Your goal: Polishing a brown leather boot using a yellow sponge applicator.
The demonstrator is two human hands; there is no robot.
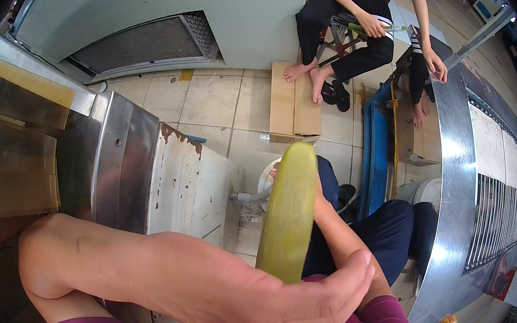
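A long yellow-green piece (pixel 291 210) with a rounded far end stands out in the middle of the view; its exact kind I cannot make out. My left hand (pixel 312 308) crosses low in front from the left, its fingers curled closed around the near end of this piece. Behind the piece is my right hand (pixel 274 170), with my right forearm reaching up to it from the lower right. Only a few fingertips show past the left edge, so I cannot see how they are set or whether they hold anything.
Beyond a flattened cardboard sheet (pixel 287 104), a barefoot person (pixel 343 31) sits holding a slim green thing. To the right runs a metal table (pixel 453 184) with a roller section. A chipped white cabinet (pixel 186 182) and grey hose (pixel 251 197) stand left; a white bucket (pixel 427 192) sits right.
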